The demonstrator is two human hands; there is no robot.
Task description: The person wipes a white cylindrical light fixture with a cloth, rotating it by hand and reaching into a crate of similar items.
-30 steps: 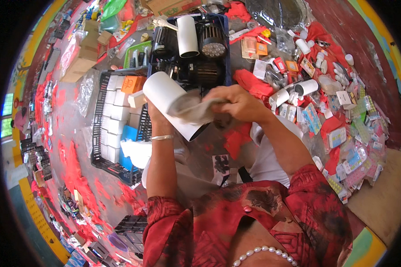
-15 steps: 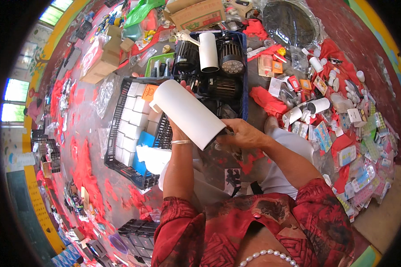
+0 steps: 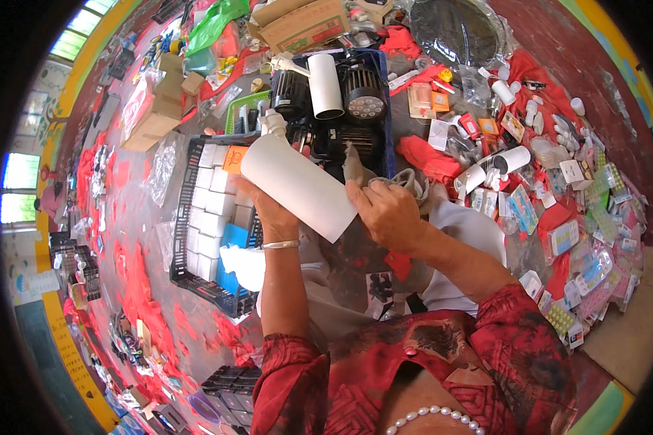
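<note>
A white cylindrical track light lies slantwise across my lap area, held up in the air. My left hand is closed round its lower left side, palm beneath, with some fingers hidden behind the tube. A white mounting arm sticks up from its far left end. My right hand is at the near right end of the tube, pinching a grey cloth that trails over its far side. A blue crate beyond holds another white tube light and several black finned lamps.
Left of my arm stands a black basket of small white boxes. Cardboard boxes lie farther off. To the right are heaps of packaged goods, red cloth and white lamps. A round plastic-wrapped black item lies far right.
The light has turned so its mounting arm now shows at the far end. My right hand has come up beside the tube's end, and the grey cloth in it is now plain to see.
</note>
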